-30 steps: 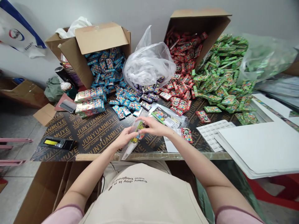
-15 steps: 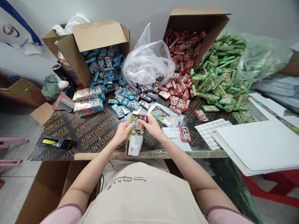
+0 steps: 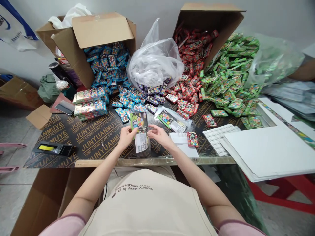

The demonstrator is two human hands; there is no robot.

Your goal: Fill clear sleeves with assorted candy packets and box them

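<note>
A clear plastic bag with a dark printed card (image 3: 140, 123) in it stands tilted above the near part of the table. My left hand (image 3: 126, 137) grips its left edge, thumb on the front. At the right edge, my right hand (image 3: 158, 135) pinches the bag's clear side; the fingertips are partly hidden. The card has colourful lettering on top and a white label panel with a barcode below. A second such bag (image 3: 173, 119) lies flat just beyond my right hand. Next to it, a small red packet (image 3: 192, 139) rests on white paper (image 3: 180, 139).
Heaps of blue packets (image 3: 108, 64), red packets (image 3: 192, 52) and green packets (image 3: 231, 75) spread from cartons and bags at the back. A crumpled clear bag (image 3: 155, 64) sits between. A tape dispenser (image 3: 55, 149) lies left; white sheets (image 3: 270, 150) overhang the right edge.
The bag and card have come more upright and flatter to view. My right hand has slid off the card's front to the bag's right edge. The camera view has shifted slightly.
</note>
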